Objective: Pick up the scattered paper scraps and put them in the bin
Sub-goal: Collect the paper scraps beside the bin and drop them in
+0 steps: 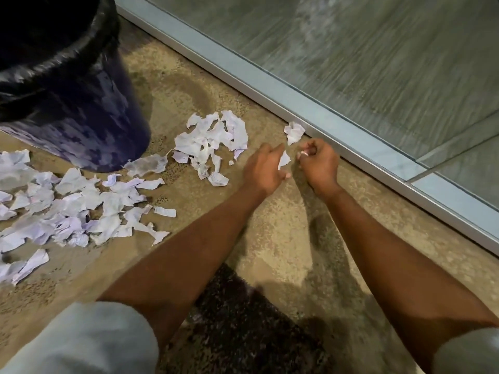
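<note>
Paper scraps [210,141] bear blurred writing; left hand [266,170] pinches one; right hand [320,164] curled, grip contents unclear.

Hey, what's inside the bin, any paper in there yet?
Only the black liner folded over the rim of the bin shows. Its interior is dark and partly out of frame, so any paper inside cannot be seen. Paper scraps lie on the floor beside it.
</note>
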The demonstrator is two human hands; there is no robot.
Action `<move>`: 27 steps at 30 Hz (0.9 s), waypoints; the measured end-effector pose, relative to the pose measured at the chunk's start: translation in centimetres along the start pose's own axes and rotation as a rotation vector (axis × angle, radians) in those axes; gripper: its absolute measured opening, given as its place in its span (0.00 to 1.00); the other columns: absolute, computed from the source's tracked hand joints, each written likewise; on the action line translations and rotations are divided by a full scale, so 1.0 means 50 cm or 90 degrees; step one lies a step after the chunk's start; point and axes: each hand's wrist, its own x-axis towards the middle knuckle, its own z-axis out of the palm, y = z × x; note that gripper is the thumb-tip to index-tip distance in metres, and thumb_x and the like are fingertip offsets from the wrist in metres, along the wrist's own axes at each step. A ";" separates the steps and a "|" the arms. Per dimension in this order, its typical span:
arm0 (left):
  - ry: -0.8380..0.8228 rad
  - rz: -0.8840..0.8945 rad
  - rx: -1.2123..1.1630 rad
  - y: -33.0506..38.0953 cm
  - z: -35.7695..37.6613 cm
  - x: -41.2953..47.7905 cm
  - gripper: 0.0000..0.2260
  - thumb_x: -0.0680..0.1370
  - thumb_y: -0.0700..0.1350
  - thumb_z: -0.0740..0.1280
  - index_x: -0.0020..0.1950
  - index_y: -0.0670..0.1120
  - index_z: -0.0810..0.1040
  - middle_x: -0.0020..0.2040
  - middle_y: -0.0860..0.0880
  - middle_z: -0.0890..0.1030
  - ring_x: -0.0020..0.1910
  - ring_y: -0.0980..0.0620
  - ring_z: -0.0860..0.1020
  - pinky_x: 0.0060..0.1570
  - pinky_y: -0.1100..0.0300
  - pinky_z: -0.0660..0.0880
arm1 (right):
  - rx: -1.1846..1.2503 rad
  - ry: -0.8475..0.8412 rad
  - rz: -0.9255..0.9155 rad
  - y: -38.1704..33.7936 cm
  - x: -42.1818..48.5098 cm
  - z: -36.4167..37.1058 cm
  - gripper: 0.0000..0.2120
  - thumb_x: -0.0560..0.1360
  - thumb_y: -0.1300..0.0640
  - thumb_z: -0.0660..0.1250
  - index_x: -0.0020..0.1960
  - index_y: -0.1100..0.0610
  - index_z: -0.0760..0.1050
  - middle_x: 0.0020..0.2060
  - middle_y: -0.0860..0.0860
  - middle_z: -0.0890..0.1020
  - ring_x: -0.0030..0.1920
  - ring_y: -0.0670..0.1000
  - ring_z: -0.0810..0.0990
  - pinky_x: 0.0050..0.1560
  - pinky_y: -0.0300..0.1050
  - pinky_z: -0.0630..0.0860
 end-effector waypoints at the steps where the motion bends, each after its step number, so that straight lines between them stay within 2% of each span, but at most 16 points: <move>1: -0.009 -0.001 0.023 0.001 0.007 0.006 0.27 0.78 0.50 0.76 0.75 0.52 0.74 0.65 0.43 0.74 0.63 0.40 0.78 0.60 0.47 0.78 | 0.016 0.001 0.009 0.002 0.010 0.003 0.13 0.72 0.65 0.69 0.47 0.47 0.83 0.38 0.43 0.84 0.39 0.46 0.85 0.47 0.49 0.84; 2: -0.003 -0.002 0.036 0.000 0.014 0.011 0.24 0.78 0.50 0.76 0.73 0.52 0.76 0.65 0.43 0.74 0.62 0.40 0.77 0.59 0.48 0.78 | 0.027 -0.005 0.009 0.003 0.018 0.005 0.14 0.72 0.65 0.69 0.50 0.47 0.84 0.40 0.43 0.84 0.42 0.50 0.86 0.50 0.54 0.85; 4: 0.021 0.000 0.038 -0.005 0.020 0.018 0.18 0.79 0.49 0.75 0.69 0.50 0.81 0.64 0.44 0.74 0.60 0.41 0.78 0.59 0.50 0.78 | 0.052 -0.024 -0.007 0.000 0.028 0.012 0.19 0.71 0.65 0.71 0.58 0.48 0.84 0.46 0.41 0.84 0.49 0.53 0.88 0.53 0.58 0.85; 6: 0.054 0.007 0.021 -0.013 0.025 0.018 0.12 0.80 0.46 0.74 0.63 0.48 0.84 0.60 0.45 0.76 0.56 0.43 0.80 0.55 0.53 0.78 | 0.072 -0.039 -0.035 -0.008 0.034 0.021 0.22 0.72 0.65 0.73 0.64 0.50 0.84 0.52 0.40 0.85 0.55 0.51 0.88 0.56 0.56 0.85; 8: 0.090 0.019 0.004 -0.020 0.031 0.016 0.07 0.81 0.45 0.72 0.57 0.47 0.86 0.54 0.46 0.76 0.48 0.45 0.79 0.48 0.53 0.79 | 0.035 -0.048 -0.070 -0.016 0.041 0.032 0.25 0.72 0.65 0.73 0.67 0.51 0.84 0.58 0.45 0.86 0.58 0.49 0.86 0.59 0.54 0.84; 10: 0.101 0.013 -0.019 -0.023 0.034 0.014 0.05 0.81 0.44 0.70 0.52 0.45 0.85 0.49 0.47 0.76 0.43 0.47 0.78 0.42 0.53 0.78 | -0.034 -0.066 -0.091 -0.023 0.049 0.042 0.28 0.72 0.66 0.72 0.71 0.50 0.82 0.61 0.49 0.85 0.60 0.50 0.84 0.62 0.49 0.81; 12: 0.108 0.003 -0.023 -0.024 0.033 0.016 0.05 0.82 0.43 0.68 0.51 0.44 0.84 0.48 0.47 0.77 0.42 0.47 0.77 0.42 0.52 0.78 | -0.066 -0.089 -0.089 -0.028 0.060 0.049 0.29 0.73 0.66 0.72 0.72 0.51 0.80 0.62 0.49 0.84 0.60 0.49 0.83 0.62 0.45 0.80; 16: 0.117 -0.001 -0.022 -0.023 0.028 0.017 0.05 0.82 0.40 0.67 0.51 0.43 0.84 0.50 0.46 0.79 0.43 0.46 0.79 0.42 0.51 0.78 | -0.112 -0.094 -0.142 -0.043 0.070 0.057 0.20 0.74 0.65 0.70 0.65 0.56 0.85 0.61 0.52 0.86 0.61 0.50 0.83 0.58 0.38 0.78; 19: 0.116 -0.052 -0.079 -0.027 0.020 0.016 0.05 0.82 0.41 0.68 0.50 0.44 0.84 0.52 0.47 0.80 0.45 0.50 0.77 0.43 0.55 0.75 | -0.116 -0.077 -0.171 -0.050 0.065 0.064 0.15 0.74 0.68 0.69 0.56 0.60 0.88 0.62 0.52 0.87 0.59 0.48 0.85 0.49 0.26 0.76; 20: 0.119 -0.061 -0.095 -0.029 0.018 0.014 0.05 0.82 0.41 0.69 0.50 0.45 0.85 0.52 0.47 0.81 0.46 0.50 0.78 0.45 0.56 0.76 | -0.114 -0.075 -0.172 -0.052 0.061 0.068 0.14 0.74 0.69 0.69 0.55 0.59 0.89 0.61 0.51 0.87 0.57 0.47 0.86 0.48 0.28 0.79; 22: 0.128 -0.063 -0.112 -0.040 0.012 0.007 0.03 0.81 0.40 0.71 0.50 0.46 0.85 0.51 0.47 0.82 0.47 0.49 0.80 0.48 0.54 0.78 | -0.120 -0.072 -0.183 -0.055 0.052 0.074 0.15 0.74 0.70 0.69 0.53 0.56 0.90 0.59 0.50 0.88 0.56 0.47 0.86 0.52 0.39 0.84; 24: 0.144 -0.068 -0.142 -0.054 -0.002 -0.005 0.03 0.80 0.40 0.72 0.49 0.45 0.86 0.49 0.47 0.83 0.47 0.50 0.80 0.48 0.53 0.79 | -0.131 -0.076 -0.197 -0.061 0.045 0.079 0.16 0.73 0.70 0.69 0.51 0.55 0.90 0.56 0.49 0.89 0.54 0.46 0.86 0.55 0.44 0.84; 27: 0.183 -0.098 -0.165 -0.076 -0.036 -0.017 0.04 0.79 0.39 0.73 0.47 0.45 0.87 0.46 0.48 0.86 0.45 0.51 0.82 0.46 0.55 0.79 | -0.162 -0.109 -0.217 -0.071 0.033 0.097 0.14 0.70 0.69 0.73 0.49 0.55 0.90 0.50 0.50 0.90 0.49 0.48 0.87 0.51 0.49 0.85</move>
